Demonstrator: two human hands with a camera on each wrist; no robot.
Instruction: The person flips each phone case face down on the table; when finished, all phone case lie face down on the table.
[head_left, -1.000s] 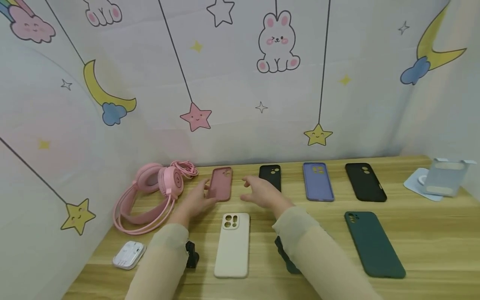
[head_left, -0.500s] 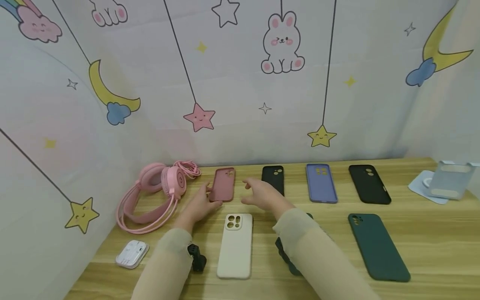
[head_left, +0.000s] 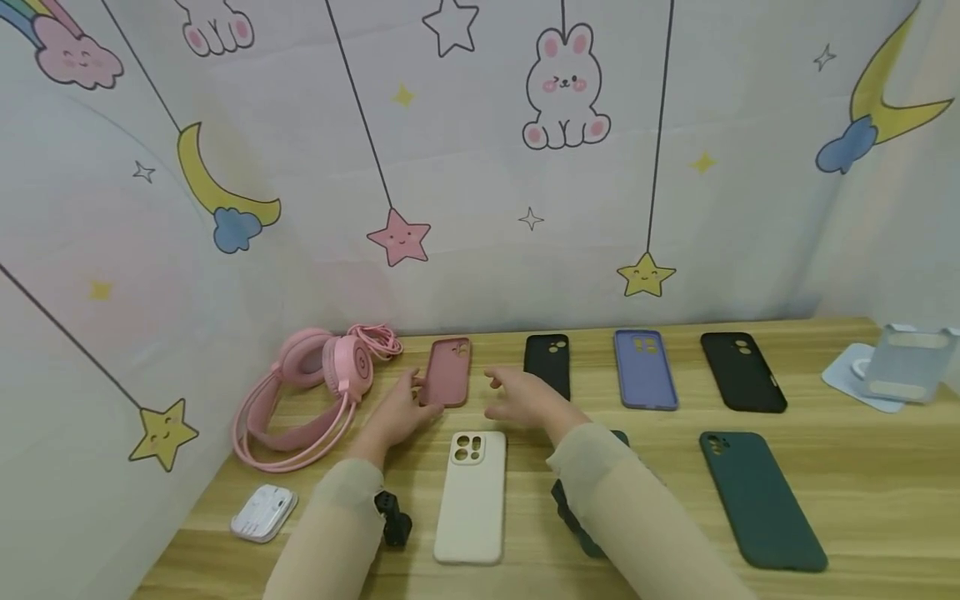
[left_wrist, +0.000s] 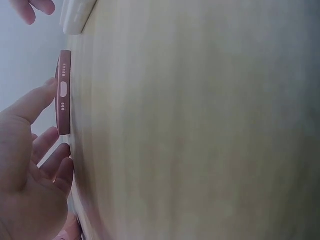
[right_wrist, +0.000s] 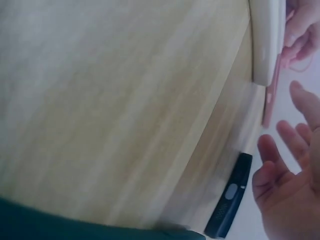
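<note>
**Q:** Pink phone case [head_left: 448, 372], where is it?

**A:** It lies flat on the wooden table [head_left: 862, 467] in the back row near the wall, between the pink headphones [head_left: 315, 383] and a black case [head_left: 547, 364]. The left hand [head_left: 405, 408] rests at its near left corner with fingers loosely spread, holding nothing. The right hand [head_left: 525, 396] hovers just right of it, fingers spread and relaxed.

**Q:** What is hard to see?

**A:** Whether the left fingertips actually touch the case cannot be told. The right sleeve hides most of a dark green case [head_left: 581, 521] beneath it. A white case [head_left: 471, 496] lies nearer, between the forearms. The wrist views are blurred and show the pink case only edge-on.

**Q:** Anything changed from a second ago?

**A:** Very little. Both hands sit where they were, and the case has not moved.
</note>
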